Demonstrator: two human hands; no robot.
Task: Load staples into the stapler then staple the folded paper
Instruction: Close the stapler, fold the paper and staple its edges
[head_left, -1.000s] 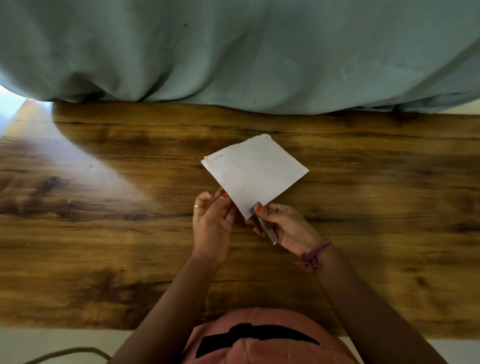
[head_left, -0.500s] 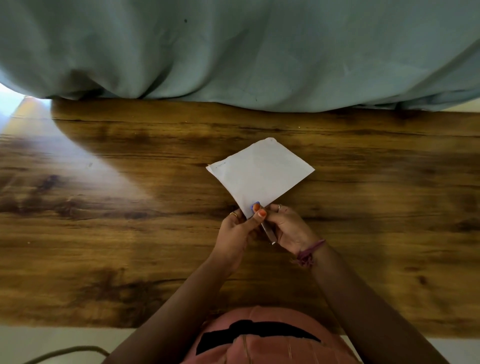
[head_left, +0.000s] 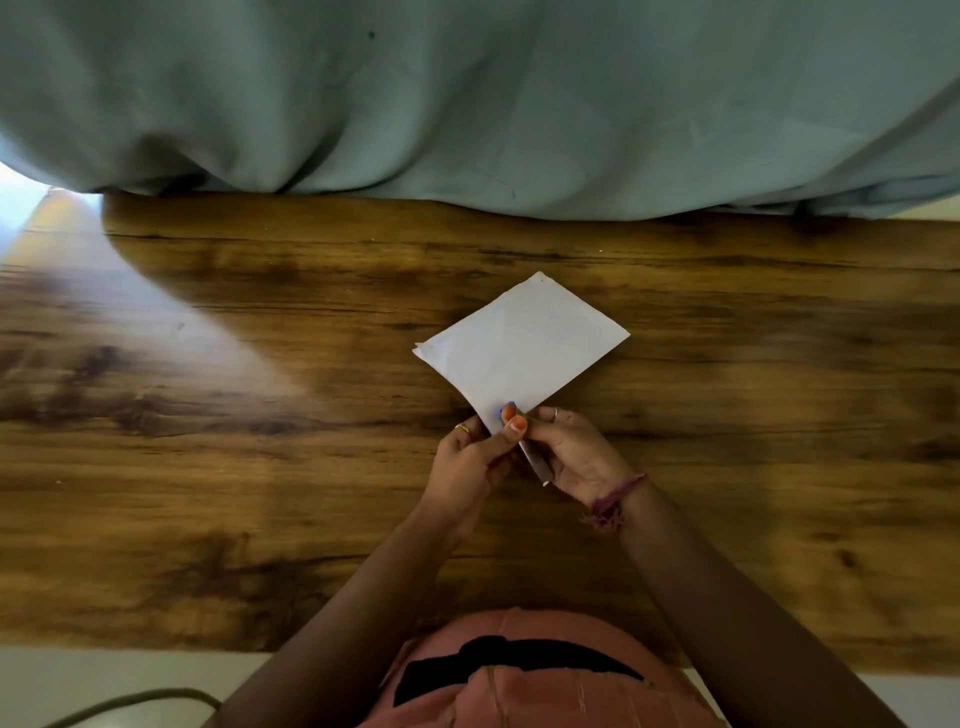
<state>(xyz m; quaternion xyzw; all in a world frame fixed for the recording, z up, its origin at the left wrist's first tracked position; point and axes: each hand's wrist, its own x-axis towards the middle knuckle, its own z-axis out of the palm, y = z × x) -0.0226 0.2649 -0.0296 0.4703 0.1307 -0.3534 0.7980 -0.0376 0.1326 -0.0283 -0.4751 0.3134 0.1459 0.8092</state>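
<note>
Dim, soft; daylight glare upper left; wide-angle edge bending.

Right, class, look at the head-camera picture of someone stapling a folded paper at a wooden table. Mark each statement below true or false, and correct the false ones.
1. The folded paper is white. True.
2. Both hands meet at the paper's near corner. True: the left hand and the right hand both hold there.
3. The stapler lies alone on the table, untouched. False: it is in the right hand, at the paper's corner.
4. A red cloth hangs beyond the table. False: the cloth is pale blue-green.
5. The right wrist wears a thread band. True.
</note>
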